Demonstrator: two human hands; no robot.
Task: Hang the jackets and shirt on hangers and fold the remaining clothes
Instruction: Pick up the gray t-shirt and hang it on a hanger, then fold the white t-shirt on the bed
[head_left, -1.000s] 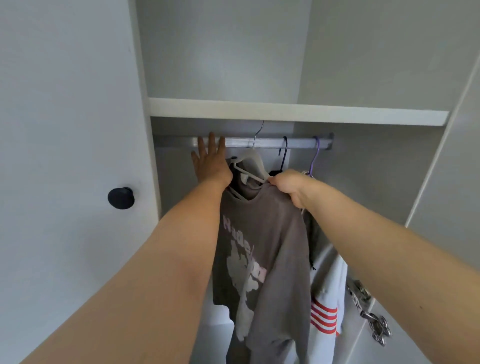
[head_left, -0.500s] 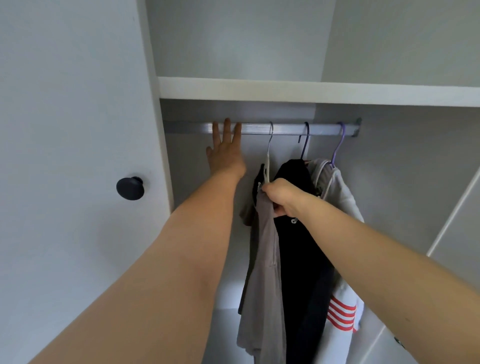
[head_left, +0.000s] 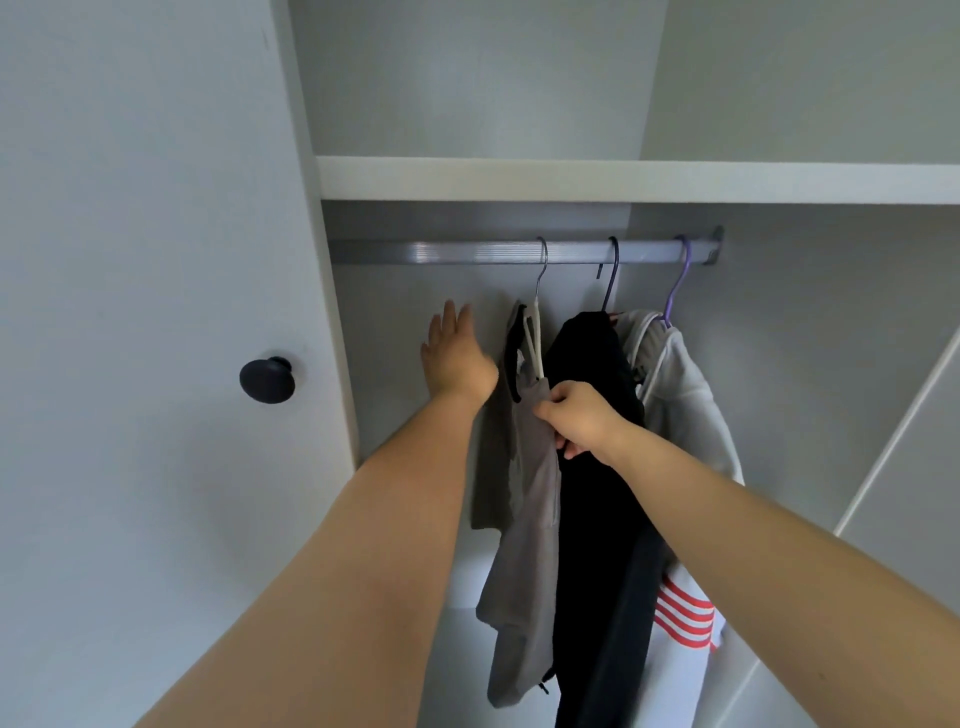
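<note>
No words, labels, brands or numbers can be read anywhere. The grey shirt (head_left: 524, 519) hangs edge-on to the camera, so its front face does not show. The only marking on the white jacket (head_left: 685, 395) is a set of plain red stripes (head_left: 683, 616) low on it, with no lettering.

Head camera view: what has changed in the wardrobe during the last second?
The grey shirt turned from facing the camera to edge-on, hanging from the rail. The left hand dropped below the rail, open. The right hand still pinches the shirt's shoulder. The black jacket and white hoodie stayed put.
</note>
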